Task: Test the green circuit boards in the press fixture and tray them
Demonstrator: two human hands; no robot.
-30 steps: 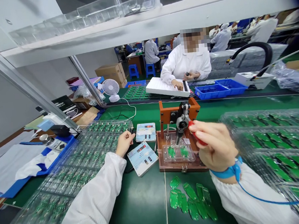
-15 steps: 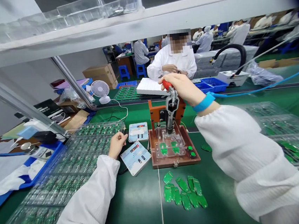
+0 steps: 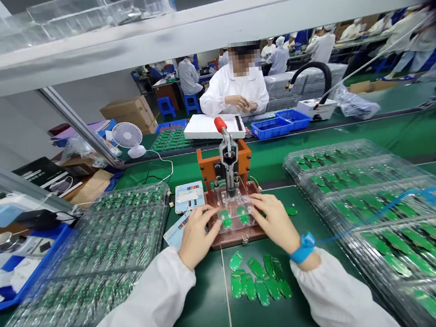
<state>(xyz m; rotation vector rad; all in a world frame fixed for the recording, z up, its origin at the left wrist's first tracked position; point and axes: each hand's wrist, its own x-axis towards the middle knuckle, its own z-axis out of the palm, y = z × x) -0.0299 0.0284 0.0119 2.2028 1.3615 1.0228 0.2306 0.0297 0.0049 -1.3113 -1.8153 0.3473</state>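
Observation:
A clamp test fixture (image 3: 229,167) with an orange frame and red-tipped lever (image 3: 220,124) stands in a brown box (image 3: 231,240). In its front lies a clear plastic plate (image 3: 233,214) bearing two green circuit boards (image 3: 242,214). My left hand (image 3: 197,235) is at the plate's left edge, thumb and fingers apart. At the right edge, my right hand (image 3: 278,222), wearing a blue wrist strap (image 3: 303,248), has its fingers spread too. Fingertips of both appear to touch the plate; I see no closed grip. Several loose green boards (image 3: 260,277) lie in front.
Clear trays of boards flank me on the left (image 3: 97,267) and right (image 3: 376,205). Two display boxes (image 3: 189,197) sit left of the fixture, one partly behind my left hand. Beyond the bench are a small fan (image 3: 127,136), blue bins (image 3: 272,127) and a co-worker (image 3: 234,90).
My right hand has let go of the red-tipped lever and come down to the plate's right side. My left hand has moved right, from beside the display boxes to the plate. The view has shifted right.

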